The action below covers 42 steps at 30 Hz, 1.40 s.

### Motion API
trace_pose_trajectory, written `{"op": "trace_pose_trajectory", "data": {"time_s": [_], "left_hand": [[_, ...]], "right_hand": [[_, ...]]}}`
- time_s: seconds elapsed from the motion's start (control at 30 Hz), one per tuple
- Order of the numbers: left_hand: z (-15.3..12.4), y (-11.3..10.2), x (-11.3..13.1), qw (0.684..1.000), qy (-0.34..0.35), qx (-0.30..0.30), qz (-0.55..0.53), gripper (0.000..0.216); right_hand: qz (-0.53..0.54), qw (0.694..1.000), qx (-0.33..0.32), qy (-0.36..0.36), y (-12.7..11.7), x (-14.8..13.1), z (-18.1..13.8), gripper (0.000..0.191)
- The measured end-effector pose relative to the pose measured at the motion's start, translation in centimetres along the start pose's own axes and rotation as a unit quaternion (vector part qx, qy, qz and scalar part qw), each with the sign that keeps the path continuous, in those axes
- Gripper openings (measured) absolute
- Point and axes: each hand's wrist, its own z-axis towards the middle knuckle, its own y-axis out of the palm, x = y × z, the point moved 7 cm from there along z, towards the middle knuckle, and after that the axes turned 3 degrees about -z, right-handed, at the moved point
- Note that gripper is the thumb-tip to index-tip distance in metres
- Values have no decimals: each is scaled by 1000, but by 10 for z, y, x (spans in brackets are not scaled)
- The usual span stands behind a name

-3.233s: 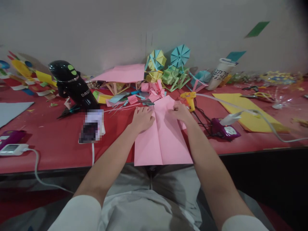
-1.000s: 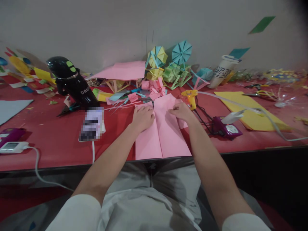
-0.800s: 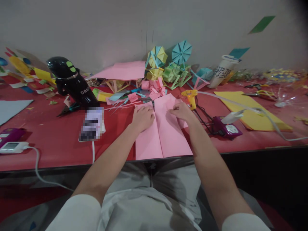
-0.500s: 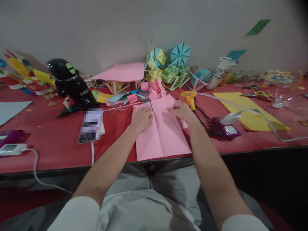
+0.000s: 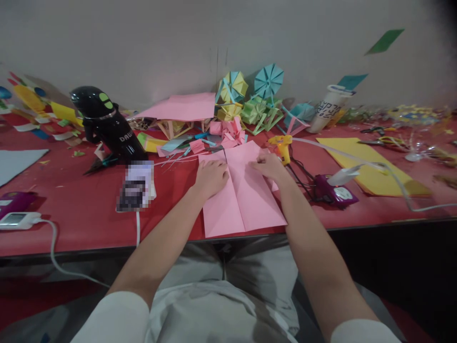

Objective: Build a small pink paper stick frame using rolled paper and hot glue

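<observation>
A pink sheet of paper (image 5: 252, 200) with a lengthwise fold lies in front of me at the table's edge. My left hand (image 5: 212, 177) rests flat on its left half, fingers stretched away from me and the thumb near the crease. At the upper right edge of the sheet, my right hand (image 5: 268, 166) has its fingers bent and closed on the paper. A small pink flap (image 5: 274, 185) sticks out beneath that hand. A yellow glue gun (image 5: 282, 145) lies just beyond it.
A black bottle (image 5: 110, 126) and a phone (image 5: 135, 188) with a cable are on the left. Folded paper umbrellas (image 5: 268, 81) and scraps sit behind the paper. Rightward are a purple power socket (image 5: 335, 190), yellow sheets (image 5: 371, 166) and a white cup (image 5: 326, 108).
Both hands and the pink paper keep nearly the same positions. The whole view has shifted very slightly.
</observation>
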Motion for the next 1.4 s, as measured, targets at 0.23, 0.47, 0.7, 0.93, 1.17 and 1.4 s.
{"op": "trace_pose_trajectory", "data": {"time_s": [0.23, 0.47, 0.7, 0.93, 1.17, 1.4], "left_hand": [[0, -2, 4, 1000, 4, 6, 13, 32], [0, -1, 4, 1000, -1, 3, 4, 33], [-1, -1, 4, 1000, -6, 0, 8, 35], [1, 1, 0, 1000, -8, 14, -5, 37], [2, -3, -1, 1000, -13, 20, -9, 33], [0, -1, 3, 1000, 4, -1, -5, 32]], "right_hand": [[-54, 998, 1, -29, 6, 5, 6, 33], [-62, 997, -12, -38, 5, 4, 4, 32], [-65, 997, -13, -46, 4, 3, 4, 34], [3, 999, 2, -36, -3, -1, 1, 45], [18, 999, -11, -30, 1, 3, 4, 40], [-17, 999, -4, -28, 2, 4, 5, 37]]}}
